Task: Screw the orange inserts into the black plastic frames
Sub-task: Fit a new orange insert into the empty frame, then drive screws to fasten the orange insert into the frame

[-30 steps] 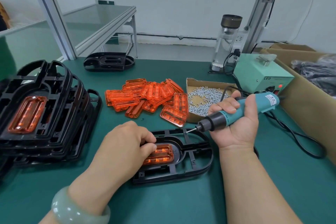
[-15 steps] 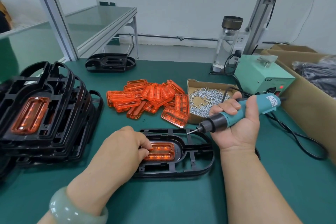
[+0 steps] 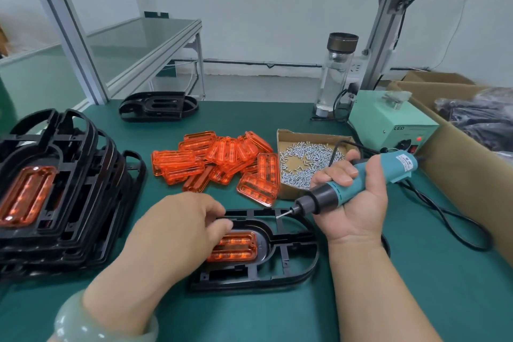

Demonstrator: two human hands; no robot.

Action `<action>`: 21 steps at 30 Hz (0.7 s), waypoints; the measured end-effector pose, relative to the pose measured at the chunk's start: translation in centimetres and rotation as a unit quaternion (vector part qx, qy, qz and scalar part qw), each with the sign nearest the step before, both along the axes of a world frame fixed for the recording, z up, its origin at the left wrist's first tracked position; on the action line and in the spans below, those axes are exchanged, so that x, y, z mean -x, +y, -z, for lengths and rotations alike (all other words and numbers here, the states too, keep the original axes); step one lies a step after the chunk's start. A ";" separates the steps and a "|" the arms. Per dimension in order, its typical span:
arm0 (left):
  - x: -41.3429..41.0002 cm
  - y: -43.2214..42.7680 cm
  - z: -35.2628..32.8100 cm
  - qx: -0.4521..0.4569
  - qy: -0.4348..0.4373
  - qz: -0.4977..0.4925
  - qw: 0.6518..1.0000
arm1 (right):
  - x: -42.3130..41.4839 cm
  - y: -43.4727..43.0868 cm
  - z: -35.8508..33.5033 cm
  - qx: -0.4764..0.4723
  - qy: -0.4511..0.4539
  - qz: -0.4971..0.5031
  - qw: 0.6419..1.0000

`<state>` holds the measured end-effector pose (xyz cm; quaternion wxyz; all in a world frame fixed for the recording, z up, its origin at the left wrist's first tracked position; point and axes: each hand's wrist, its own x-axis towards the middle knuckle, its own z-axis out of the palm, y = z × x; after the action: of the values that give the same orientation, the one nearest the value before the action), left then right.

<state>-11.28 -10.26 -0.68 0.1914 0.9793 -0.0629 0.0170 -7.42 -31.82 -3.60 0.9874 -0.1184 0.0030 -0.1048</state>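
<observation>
Nearby, the cardboard tray [image 3: 305,134] holds loose silver screws [image 3: 311,158].

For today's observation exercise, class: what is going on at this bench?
A person is assembling parts. The left hand holds an orange insert down in a black frame on the green table. The right hand grips a teal electric screwdriver, its bit pointed at the frame's far edge. Loose inserts, a screw box and stacked frames lie nearby.

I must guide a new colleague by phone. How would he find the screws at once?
On the green table, find the pale green box at the right. Just left of it lies a shallow cardboard tray, beside the orange inserts. It alone holds small silver screws.
</observation>
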 end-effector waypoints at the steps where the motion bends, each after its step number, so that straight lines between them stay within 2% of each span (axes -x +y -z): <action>1: -0.5 -0.6 -0.3 0.019 -0.012 0.006 1.000 | 0.0 0.0 0.0 0.000 -0.001 0.000 1.000; 5: -3.6 -4.2 -1.3 0.074 -0.050 0.072 0.993 | 0.0 0.0 0.0 0.006 -0.003 0.001 1.000; 8: -6.7 -7.4 -1.1 0.053 -0.058 0.117 0.990 | -0.1 0.1 -0.1 0.015 -0.005 -0.002 1.000; 10: -8.6 -9.3 -0.9 0.008 -0.056 0.157 0.986 | -0.1 0.1 -0.1 0.019 -0.008 -0.006 1.000; 12: -10.1 -10.9 -0.7 -0.056 -0.037 0.203 0.977 | -0.1 0.1 -0.1 0.018 -0.010 -0.009 1.000; 14: -11.1 -11.8 -0.4 -0.082 0.016 0.229 0.970 | -0.1 0.2 -0.1 0.013 -0.009 -0.012 1.000; 18: -11.8 -13.0 0.1 -0.040 0.135 0.234 0.962 | -0.2 0.2 -0.1 0.005 -0.005 -0.010 1.000; 21: -12.1 -13.2 -0.5 -0.118 0.110 0.255 0.954 | -0.2 0.1 -0.1 0.009 0.001 -0.008 1.000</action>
<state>0.84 -23.41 -0.13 0.0785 0.9422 -0.2905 -0.1476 -7.20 -31.72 -3.53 0.9872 -0.1273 0.0015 -0.0965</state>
